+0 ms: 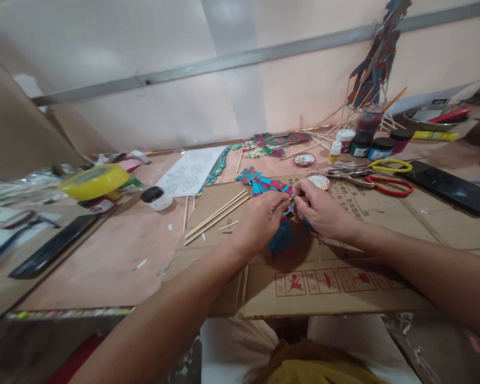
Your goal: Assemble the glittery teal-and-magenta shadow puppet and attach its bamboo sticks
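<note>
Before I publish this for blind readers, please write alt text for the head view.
A person's left hand and right hand pinch a blue and red piece over cardboard. Thin wooden sticks lie to the left; a red-handled metal tool and a black phone lie to the right.

A black phone (452,186) lies toward the right edge of the table (88,272). Near the far right corner stands a metal bowl (424,126) with a red-handled item (450,114) in it; a yellow tube (436,136) lies just in front. A pale wall (164,42) with a grey rail (232,61) rises behind the far edge. Toward the left edge, a yellow roll (96,182) rests on a dark jar (100,205), and a long black slab (54,248) lies closer to the near left corner.
</note>
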Tool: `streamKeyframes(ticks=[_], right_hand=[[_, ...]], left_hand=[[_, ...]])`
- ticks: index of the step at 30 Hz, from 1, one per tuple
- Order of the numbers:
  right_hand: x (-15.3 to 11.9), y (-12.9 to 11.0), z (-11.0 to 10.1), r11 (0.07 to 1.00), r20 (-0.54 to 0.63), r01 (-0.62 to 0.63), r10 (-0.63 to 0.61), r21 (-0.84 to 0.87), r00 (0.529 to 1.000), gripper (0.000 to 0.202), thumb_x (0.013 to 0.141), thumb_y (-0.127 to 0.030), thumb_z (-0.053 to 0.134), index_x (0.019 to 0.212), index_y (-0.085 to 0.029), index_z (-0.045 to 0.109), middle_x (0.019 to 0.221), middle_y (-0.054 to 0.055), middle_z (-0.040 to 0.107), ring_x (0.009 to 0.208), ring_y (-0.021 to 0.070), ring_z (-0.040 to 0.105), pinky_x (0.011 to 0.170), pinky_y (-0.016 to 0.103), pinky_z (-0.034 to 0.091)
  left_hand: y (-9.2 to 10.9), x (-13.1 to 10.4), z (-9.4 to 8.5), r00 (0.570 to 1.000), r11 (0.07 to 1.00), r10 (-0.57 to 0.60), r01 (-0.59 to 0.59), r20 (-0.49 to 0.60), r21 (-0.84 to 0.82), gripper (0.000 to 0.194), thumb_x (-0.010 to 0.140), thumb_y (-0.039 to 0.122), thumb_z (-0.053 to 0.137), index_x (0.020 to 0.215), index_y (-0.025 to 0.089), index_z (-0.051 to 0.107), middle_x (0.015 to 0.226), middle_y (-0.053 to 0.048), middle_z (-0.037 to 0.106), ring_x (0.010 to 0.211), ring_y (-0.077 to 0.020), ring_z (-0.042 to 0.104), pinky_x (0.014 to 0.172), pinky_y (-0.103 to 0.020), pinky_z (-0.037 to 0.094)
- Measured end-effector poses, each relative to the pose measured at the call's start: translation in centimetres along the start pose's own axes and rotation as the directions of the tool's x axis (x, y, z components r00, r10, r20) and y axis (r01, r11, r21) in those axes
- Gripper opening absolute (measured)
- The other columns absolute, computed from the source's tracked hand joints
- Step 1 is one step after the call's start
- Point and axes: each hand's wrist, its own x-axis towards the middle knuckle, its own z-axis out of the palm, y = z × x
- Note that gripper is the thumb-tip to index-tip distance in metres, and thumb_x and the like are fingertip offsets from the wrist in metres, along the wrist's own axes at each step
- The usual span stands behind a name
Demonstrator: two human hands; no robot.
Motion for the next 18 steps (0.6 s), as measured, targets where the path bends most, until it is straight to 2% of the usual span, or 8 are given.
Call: streamKeyframes(ticks=[3, 5, 9, 18], right_hand=[[0.0, -0.17, -0.21, 0.993, -0.009, 0.048, -0.05, -0.105, 0.999, 0.008, 0.082, -0.018, 0.042, 0.078, -0.023, 0.037, 0.065, -0.004, 0.042, 0.06, 0.0137, 0.039, 0.057, 0.028, 0.032], [-0.07, -0.37, -0.15, 0.991, -0.014, 0.049, -0.051, -0.124, 0.999, 0.009, 0.082, -0.017, 0.042, 0.078, -0.023, 0.037, 0.065, -0.004, 0.041, 0.061, 0.0138, 0.039, 0.057, 0.027, 0.032], [-0.31, -0.69, 0.18, 0.994, -0.021, 0.039, -0.041, -0.104, 0.999, 0.008, 0.083, -0.018, 0.041, 0.079, -0.023, 0.036, 0.066, -0.004, 0.04, 0.062, 0.0144, 0.04, 0.058, 0.028, 0.032], [-0.7, -0.71, 0.61, 0.999, -0.005, -0.001, 0.001, -0.037, 1.0, 0.01, 0.084, -0.019, 0.04, 0.079, -0.024, 0.033, 0.068, -0.003, 0.041, 0.063, 0.0146, 0.04, 0.058, 0.028, 0.033]], left_hand=[[0.08, 0.05, -0.14, 1.0, 1.0, 0.011, -0.011, 0.02, 0.025, 0.024, 0.096, 0.021, 0.046, 0.097, 0.016, 0.07, 0.093, -0.006, 0.073, 0.086, -0.0167, 0.067, 0.078, -0.026, 0.048], [0.03, -0.01, -0.14, 0.999, 0.999, 0.02, -0.021, 0.025, 0.029, 0.026, 0.096, 0.022, 0.045, 0.091, 0.016, 0.07, 0.086, -0.006, 0.073, 0.08, -0.0165, 0.066, 0.074, -0.026, 0.048], [-0.16, -0.19, -0.06, 0.999, 0.999, 0.035, -0.035, 0.012, 0.011, 0.024, 0.095, 0.02, 0.048, 0.085, 0.016, 0.07, 0.079, -0.005, 0.072, 0.074, -0.0156, 0.065, 0.068, -0.025, 0.046], [-0.4, -0.44, 0.29, 0.998, 0.997, 0.063, -0.063, 0.001, 0.049, 0.023, 0.093, 0.016, 0.049, 0.083, 0.018, 0.069, 0.08, -0.004, 0.071, 0.077, -0.0154, 0.064, 0.071, -0.025, 0.046]])
